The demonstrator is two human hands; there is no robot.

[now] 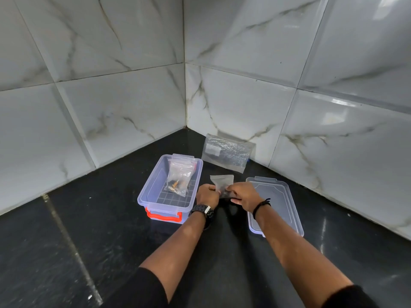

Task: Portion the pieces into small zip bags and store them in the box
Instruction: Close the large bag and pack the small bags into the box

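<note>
A clear plastic box (148, 190) with a red handle stands open on the black counter, left of centre. Inside it lean small zip bags (179, 176) holding dark and orange pieces. Just right of the box, my left hand (207, 194) and my right hand (244, 194) both pinch one small clear zip bag (222, 181). The bag stands upright between them, with dark pieces at its bottom partly hidden by my fingers.
The box's clear lid (278, 203) lies flat on the counter to the right of my hands. A larger clear plastic bag (226, 153) leans against the tiled wall behind. Marble-look tiled walls meet in a corner close behind the box.
</note>
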